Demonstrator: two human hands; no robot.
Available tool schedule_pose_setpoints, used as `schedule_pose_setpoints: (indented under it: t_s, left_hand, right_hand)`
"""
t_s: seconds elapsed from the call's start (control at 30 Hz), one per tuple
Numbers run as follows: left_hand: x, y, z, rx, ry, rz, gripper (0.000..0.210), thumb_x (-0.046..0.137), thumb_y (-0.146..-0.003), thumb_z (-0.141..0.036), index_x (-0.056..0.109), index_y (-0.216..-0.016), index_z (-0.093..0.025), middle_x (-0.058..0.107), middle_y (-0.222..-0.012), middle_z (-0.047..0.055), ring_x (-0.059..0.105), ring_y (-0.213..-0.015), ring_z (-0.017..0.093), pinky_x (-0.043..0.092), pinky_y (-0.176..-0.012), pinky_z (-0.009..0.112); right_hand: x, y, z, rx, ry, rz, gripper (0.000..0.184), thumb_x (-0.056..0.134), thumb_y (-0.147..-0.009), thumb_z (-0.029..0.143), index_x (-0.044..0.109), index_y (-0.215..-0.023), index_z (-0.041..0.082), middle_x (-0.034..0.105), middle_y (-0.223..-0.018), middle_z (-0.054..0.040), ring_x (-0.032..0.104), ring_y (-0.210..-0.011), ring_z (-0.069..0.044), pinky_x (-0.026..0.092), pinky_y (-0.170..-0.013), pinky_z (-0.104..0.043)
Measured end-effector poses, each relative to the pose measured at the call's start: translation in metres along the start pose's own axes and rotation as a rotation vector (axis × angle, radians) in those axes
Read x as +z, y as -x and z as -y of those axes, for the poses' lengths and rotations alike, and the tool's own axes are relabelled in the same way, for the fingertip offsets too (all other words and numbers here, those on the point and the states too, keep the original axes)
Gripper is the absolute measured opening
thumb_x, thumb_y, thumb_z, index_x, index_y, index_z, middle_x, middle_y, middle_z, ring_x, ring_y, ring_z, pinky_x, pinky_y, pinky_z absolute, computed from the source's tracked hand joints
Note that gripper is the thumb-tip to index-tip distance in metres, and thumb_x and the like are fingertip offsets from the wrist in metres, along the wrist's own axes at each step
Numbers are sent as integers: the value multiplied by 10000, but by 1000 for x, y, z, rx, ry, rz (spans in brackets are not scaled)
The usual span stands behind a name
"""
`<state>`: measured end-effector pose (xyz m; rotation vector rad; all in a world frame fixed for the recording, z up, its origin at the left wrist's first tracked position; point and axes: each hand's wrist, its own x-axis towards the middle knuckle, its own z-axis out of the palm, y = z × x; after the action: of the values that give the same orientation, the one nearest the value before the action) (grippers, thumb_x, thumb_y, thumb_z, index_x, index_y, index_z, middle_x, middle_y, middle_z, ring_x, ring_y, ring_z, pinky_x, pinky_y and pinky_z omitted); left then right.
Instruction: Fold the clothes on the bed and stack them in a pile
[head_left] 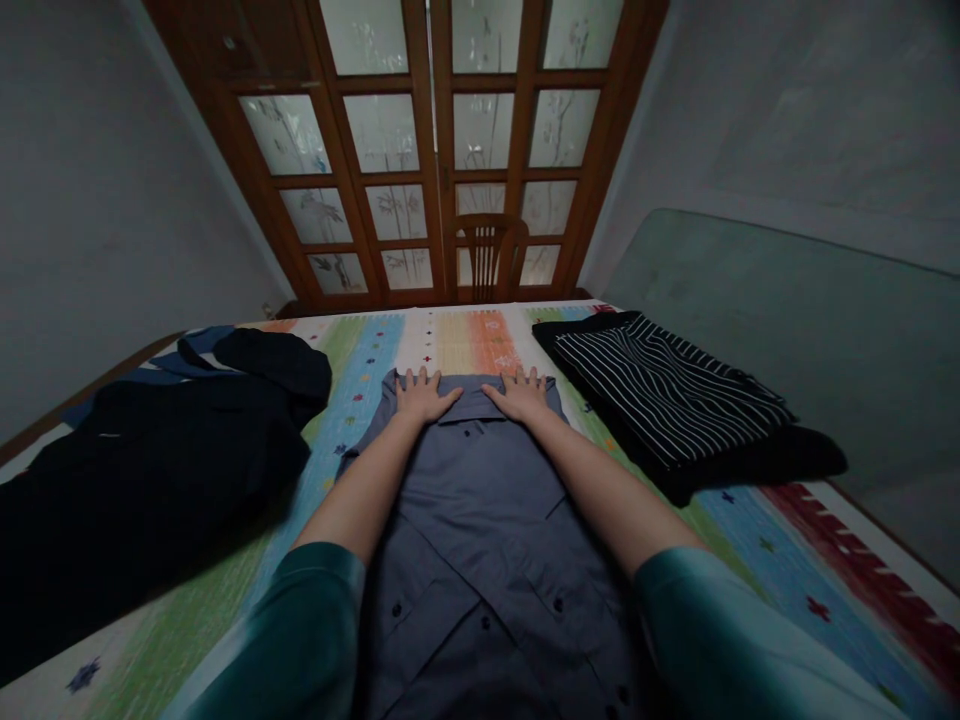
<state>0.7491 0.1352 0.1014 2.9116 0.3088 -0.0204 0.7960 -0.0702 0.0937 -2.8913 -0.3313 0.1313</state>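
A grey-blue button shirt [480, 490] lies spread on the bed in front of me, its collar end away from me and dark buttons showing lower down. My left hand [422, 397] rests flat with spread fingers on the shirt's far left corner, beside the collar. On the far right corner my right hand [523, 396] lies the same way, palm down and fingers apart. Both thumbs point inward toward the collar [474, 405]. Neither hand grips the cloth. The sleeves of the shirt are partly hidden by my forearms.
Dark clothes [172, 470] lie heaped on the left. To the right sits a folded black-and-white striped garment [667, 390] on black cloth. A colourful striped sheet [360, 390] covers the bed. Beyond stand a wooden chair [491, 250] and glazed doors [439, 140]; a pale board [787, 310] leans on the right.
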Motion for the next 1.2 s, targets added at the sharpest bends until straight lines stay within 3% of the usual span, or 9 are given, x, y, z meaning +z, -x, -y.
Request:
schedule_pose_setpoints:
  t_s: [0.17,0.27,0.37,0.47,0.57,0.67,0.87,1.07,1.2]
  left_hand:
    - [1,-6,4,-45,70,-52,946,483,-694,-815,452,-1434,-227,273,-1566,179,115,-1437,482,101,-1104,666]
    - [1,3,0,-15,63,-161,866,485,-756,-746,463,-1419,-189,328,-1538,195,146,-1443,448,69,-1129,629]
    - [-1,21,-7,104,28,-251,740,432,-850,-633,427,-1440,-187,331,-1544,170,177,-1455,374,8,-1163,560]
    - [-3,44,-17,145,52,-162,724,383,-873,-622,389,-1468,-211,299,-1564,150,205,-1448,368,32,-1162,571]
    - [2,62,-26,59,85,2,771,365,-848,-683,369,-1484,-248,236,-1588,139,174,-1442,428,95,-1112,668]
    - [10,69,-29,24,65,5,779,373,-833,-696,361,-1488,-276,207,-1599,122,142,-1444,447,80,-1096,696]
    - [11,43,-25,20,33,-22,808,341,-833,-706,317,-1509,-266,184,-1604,126,118,-1449,445,48,-1090,705]
    - [6,4,-18,49,57,-35,785,388,-831,-682,354,-1493,-263,216,-1597,122,141,-1453,419,65,-1118,660]
    - [0,8,-16,90,65,-162,663,390,-891,-542,393,-1470,-219,269,-1580,128,204,-1453,346,100,-1164,555]
  right_hand:
    - [2,-3,-4,-22,-23,2,917,193,-844,803,249,-1533,201,141,-1603,-162,59,-1461,-401,-10,-1128,-601]
    - [3,-2,-4,-43,-23,-8,911,186,-860,785,244,-1533,174,154,-1597,-177,65,-1465,-382,3,-1139,-577]
    - [3,-1,-3,-49,-19,-15,893,202,-869,771,263,-1527,170,173,-1590,-188,84,-1461,-389,4,-1137,-577]
    - [1,-5,-1,-58,-16,-10,875,223,-878,757,266,-1526,170,181,-1587,-192,102,-1460,-384,11,-1139,-570]
    - [0,-12,3,-81,-7,-6,853,239,-895,728,276,-1519,149,194,-1582,-197,103,-1465,-362,28,-1145,-552]
    - [-2,-15,7,-108,6,-29,814,260,-914,690,303,-1505,132,201,-1581,-196,108,-1467,-348,40,-1149,-539]
    - [-15,9,21,-187,27,-131,695,324,-948,579,336,-1492,146,236,-1576,-172,131,-1461,-338,61,-1159,-508]
    - [-5,49,28,-211,17,24,722,258,-929,658,277,-1524,249,185,-1602,-118,117,-1460,-374,76,-1138,-587]
    - [5,48,27,-162,50,65,742,248,-920,676,257,-1530,255,158,-1608,-119,98,-1460,-389,69,-1125,-620]
